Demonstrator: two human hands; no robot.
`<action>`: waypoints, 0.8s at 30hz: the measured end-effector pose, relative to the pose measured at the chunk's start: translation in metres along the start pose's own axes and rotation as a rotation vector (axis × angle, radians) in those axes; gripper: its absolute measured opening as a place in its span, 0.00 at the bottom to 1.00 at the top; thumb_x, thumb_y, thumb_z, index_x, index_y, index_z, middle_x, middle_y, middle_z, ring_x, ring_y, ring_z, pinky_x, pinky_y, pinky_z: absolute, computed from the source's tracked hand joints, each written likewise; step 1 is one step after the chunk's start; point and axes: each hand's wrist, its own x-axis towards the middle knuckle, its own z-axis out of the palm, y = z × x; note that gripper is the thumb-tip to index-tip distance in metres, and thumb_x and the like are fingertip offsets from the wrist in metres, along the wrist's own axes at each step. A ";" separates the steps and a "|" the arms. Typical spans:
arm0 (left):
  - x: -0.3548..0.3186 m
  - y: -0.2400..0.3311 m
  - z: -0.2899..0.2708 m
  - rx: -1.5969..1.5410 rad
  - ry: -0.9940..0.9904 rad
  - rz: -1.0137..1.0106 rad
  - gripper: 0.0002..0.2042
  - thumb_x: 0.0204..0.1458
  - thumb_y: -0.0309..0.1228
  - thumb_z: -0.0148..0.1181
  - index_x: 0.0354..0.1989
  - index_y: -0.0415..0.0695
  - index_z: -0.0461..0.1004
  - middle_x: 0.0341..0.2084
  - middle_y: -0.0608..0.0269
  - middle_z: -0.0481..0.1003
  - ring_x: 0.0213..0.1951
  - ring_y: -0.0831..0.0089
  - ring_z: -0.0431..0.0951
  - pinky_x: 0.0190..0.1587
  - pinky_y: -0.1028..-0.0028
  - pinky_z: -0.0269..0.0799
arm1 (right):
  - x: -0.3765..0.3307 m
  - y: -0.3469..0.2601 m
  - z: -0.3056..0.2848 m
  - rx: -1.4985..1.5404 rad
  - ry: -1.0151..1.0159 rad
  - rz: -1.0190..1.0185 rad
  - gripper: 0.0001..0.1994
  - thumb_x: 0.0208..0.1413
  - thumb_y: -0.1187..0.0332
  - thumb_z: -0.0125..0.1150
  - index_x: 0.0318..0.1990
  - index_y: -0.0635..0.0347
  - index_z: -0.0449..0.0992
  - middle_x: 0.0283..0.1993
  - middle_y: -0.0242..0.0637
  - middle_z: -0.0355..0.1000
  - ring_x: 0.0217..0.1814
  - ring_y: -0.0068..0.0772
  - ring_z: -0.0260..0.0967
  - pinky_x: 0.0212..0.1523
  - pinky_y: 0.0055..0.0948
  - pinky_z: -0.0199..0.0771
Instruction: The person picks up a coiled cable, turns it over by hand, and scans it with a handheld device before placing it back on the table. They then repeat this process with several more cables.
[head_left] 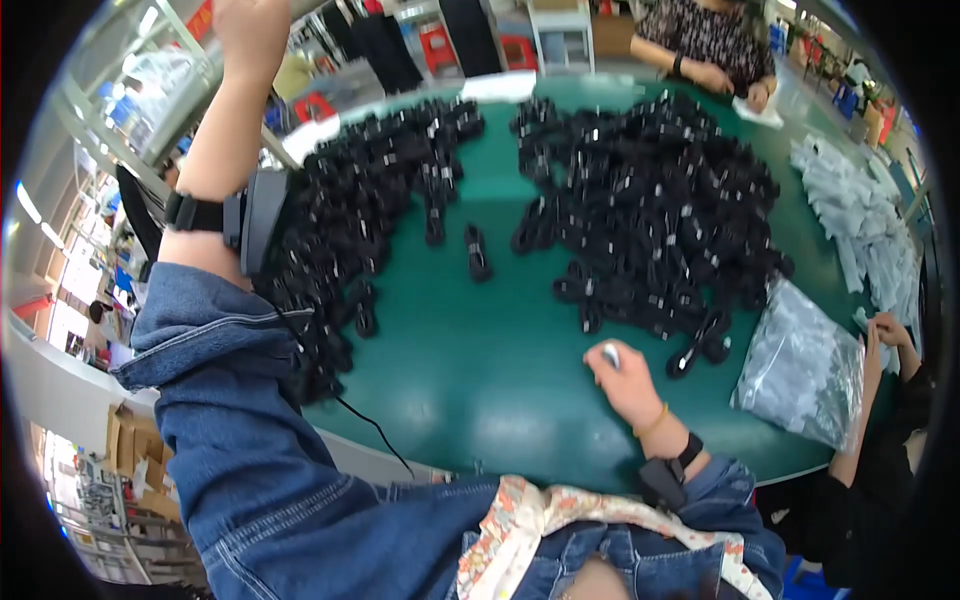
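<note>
My left arm reaches up and far to the left. My left hand (pixel 250 35) is at the upper edge, its fingers cut off from view. My right hand (pixel 625 385) rests low over the green table (pixel 470 370), fingers curled, with a small whitish piece (pixel 611 355) at its fingertips that I cannot make out. Nearest to it is a big heap of black bundled cables (pixel 660 210). Another heap of black cable bundles (pixel 350 190) lies at the left, beside my left forearm. One single cable bundle (pixel 478 253) lies apart between the heaps.
A clear plastic bag with pale contents (pixel 800 365) lies at the right edge, near a co-worker's hands (pixel 885 335). Beyond it are piled pale grey strips (pixel 850 200). Another person's hands (pixel 715 78) are at the far right. A thin black cord (pixel 375 425) hangs over the near edge.
</note>
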 end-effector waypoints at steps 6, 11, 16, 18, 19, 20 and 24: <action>-0.197 0.006 0.037 -0.017 -0.363 0.151 0.08 0.36 0.24 0.50 0.29 0.42 0.67 0.27 0.56 0.66 0.34 0.59 0.67 0.41 0.67 0.62 | 0.003 -0.004 0.004 0.042 -0.042 0.081 0.06 0.49 0.70 0.50 0.27 0.64 0.70 0.17 0.25 0.60 0.20 0.12 0.53 0.21 0.15 0.55; -0.324 0.044 0.057 0.211 -0.768 -0.507 0.10 0.39 0.28 0.51 0.33 0.40 0.67 0.29 0.55 0.68 0.35 0.58 0.67 0.40 0.67 0.62 | -0.003 -0.005 0.002 0.035 -0.059 0.149 0.06 0.49 0.71 0.50 0.27 0.63 0.70 0.17 0.23 0.59 0.20 0.11 0.53 0.20 0.13 0.53; -0.331 0.050 0.042 -0.133 -0.828 -0.863 0.12 0.39 0.28 0.51 0.34 0.38 0.67 0.26 0.56 0.70 0.29 0.69 0.70 0.31 0.78 0.64 | -0.006 -0.004 0.002 -0.020 -0.056 0.083 0.05 0.49 0.71 0.49 0.28 0.63 0.70 0.17 0.23 0.60 0.19 0.10 0.53 0.19 0.11 0.52; -0.317 0.075 0.026 -0.392 -0.741 -0.975 0.12 0.38 0.27 0.50 0.34 0.38 0.67 0.24 0.60 0.70 0.27 0.74 0.69 0.31 0.80 0.63 | -0.007 -0.014 0.000 -0.016 -0.017 0.031 0.06 0.50 0.72 0.48 0.34 0.63 0.68 0.19 0.25 0.61 0.18 0.10 0.52 0.17 0.11 0.52; -0.311 0.091 0.017 -0.645 -0.628 -1.061 0.12 0.38 0.25 0.49 0.33 0.38 0.67 0.22 0.63 0.69 0.26 0.78 0.68 0.31 0.82 0.61 | -0.008 -0.017 0.000 -0.018 0.007 0.010 0.08 0.50 0.72 0.47 0.37 0.63 0.68 0.20 0.27 0.62 0.17 0.11 0.52 0.17 0.11 0.52; -0.306 0.110 0.010 -0.752 -0.682 -1.063 0.12 0.37 0.24 0.49 0.34 0.38 0.66 0.22 0.65 0.68 0.26 0.80 0.66 0.30 0.82 0.61 | -0.007 -0.020 0.001 -0.029 0.008 0.041 0.08 0.50 0.72 0.47 0.37 0.63 0.68 0.20 0.27 0.62 0.17 0.11 0.52 0.17 0.11 0.52; -0.302 0.157 -0.011 -1.170 -0.989 -1.007 0.15 0.34 0.20 0.44 0.35 0.35 0.63 0.30 0.63 0.66 0.32 0.79 0.64 0.34 0.83 0.58 | -0.008 -0.032 0.001 0.298 0.065 -0.142 0.17 0.50 0.72 0.45 0.48 0.65 0.58 0.27 0.36 0.65 0.17 0.13 0.53 0.16 0.12 0.53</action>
